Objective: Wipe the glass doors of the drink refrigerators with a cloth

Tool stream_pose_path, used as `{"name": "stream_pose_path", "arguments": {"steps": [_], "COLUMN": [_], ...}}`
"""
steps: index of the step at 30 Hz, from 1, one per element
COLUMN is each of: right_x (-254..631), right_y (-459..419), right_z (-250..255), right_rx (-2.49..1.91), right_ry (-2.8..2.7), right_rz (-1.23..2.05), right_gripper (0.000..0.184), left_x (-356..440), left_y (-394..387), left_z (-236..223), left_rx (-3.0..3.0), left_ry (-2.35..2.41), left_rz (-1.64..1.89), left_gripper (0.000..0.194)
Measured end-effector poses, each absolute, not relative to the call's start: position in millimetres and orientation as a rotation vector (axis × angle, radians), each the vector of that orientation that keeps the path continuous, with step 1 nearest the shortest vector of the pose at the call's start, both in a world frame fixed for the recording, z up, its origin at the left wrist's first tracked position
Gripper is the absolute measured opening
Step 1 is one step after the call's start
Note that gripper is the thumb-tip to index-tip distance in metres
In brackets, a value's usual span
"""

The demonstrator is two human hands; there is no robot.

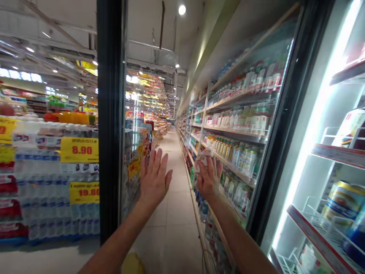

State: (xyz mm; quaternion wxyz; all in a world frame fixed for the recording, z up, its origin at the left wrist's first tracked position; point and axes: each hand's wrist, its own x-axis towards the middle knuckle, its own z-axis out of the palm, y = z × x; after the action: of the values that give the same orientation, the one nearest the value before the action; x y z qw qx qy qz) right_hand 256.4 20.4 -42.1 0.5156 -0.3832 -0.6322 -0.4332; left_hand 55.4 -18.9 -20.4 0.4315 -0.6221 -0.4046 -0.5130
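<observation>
In front of me stands the glass door of a drinks cooler, its dark frame [110, 114] upright on the left side. My left hand [155, 171] is raised with its palm toward the glass and its fingers stretched out; it holds nothing and appears to rest on the pane. To its right, my right hand [207, 179] presses a crumpled whitish cloth [205, 154] toward the same pane. Its fingers lie over the cloth and hide part of it. Rows of bottles [242, 118] on shelves show in the glass behind my right hand.
Close on the right is the lit cooler interior with wire-fronted shelves [327, 160] and a gold-topped can [343, 199]. Stacked bottle packs [57, 182] with yellow price signs [80, 149] stand at the left. A tiled floor [171, 213] shows through the glass.
</observation>
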Motion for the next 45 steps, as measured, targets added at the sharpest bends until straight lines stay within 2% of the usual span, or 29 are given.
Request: {"name": "stream_pose_path", "arguments": {"steps": [4,6,8,12,16,21,27,30,35,41,45], "right_x": [339,353,336,279,304,350,273,292,339,265,288], "right_y": [29,30,26,16,19,29,23,27,38,30,32], "right_z": [-54,-57,-62,-75,-83,-76,-82,-83,-72,-78,-77], "right_rx": [-1.158,-1.211,-1.164,-0.968,-1.014,-1.149,-0.894,-0.943,-1.156,-0.949,-1.028], "right_ry": [-1.179,-1.016,-1.044,-1.460,-1.373,-0.956,-1.468,-1.405,-1.008,-1.421,-1.375], "right_rz": [-0.839,-0.722,-0.707,-0.825,-0.831,-0.671,-0.914,-0.956,-0.793,-0.941,-0.931], "right_gripper": [0.044,0.046,0.046,0.040,0.030,0.037,0.034,0.039,0.046,0.046,0.046], "left_x": [81,88,90,87,85,86,84,84,84,81,78], "left_y": [-25,-25,-25,-22,-20,-17,-15,-15,-15,-12,-10], "left_z": [-50,-55,-55,-52,-55,-58,-58,-57,-59,-60,-60], "left_rx": [-1.586,-1.558,-1.540,-1.548,-1.577,-1.580,-1.572,-1.581,-1.600,-1.599,-1.622], "left_ry": [-1.041,-1.046,-1.050,-1.060,-1.083,-1.097,-1.066,-1.067,-1.090,-1.105,-1.130], "left_rz": [-1.239,-1.234,-1.240,-1.247,-1.248,-1.247,-1.256,-1.258,-1.260,-1.240,-1.212], "left_gripper": [0.065,0.066,0.067,0.068,0.068,0.069,0.066,0.065,0.064,0.063,0.059]}}
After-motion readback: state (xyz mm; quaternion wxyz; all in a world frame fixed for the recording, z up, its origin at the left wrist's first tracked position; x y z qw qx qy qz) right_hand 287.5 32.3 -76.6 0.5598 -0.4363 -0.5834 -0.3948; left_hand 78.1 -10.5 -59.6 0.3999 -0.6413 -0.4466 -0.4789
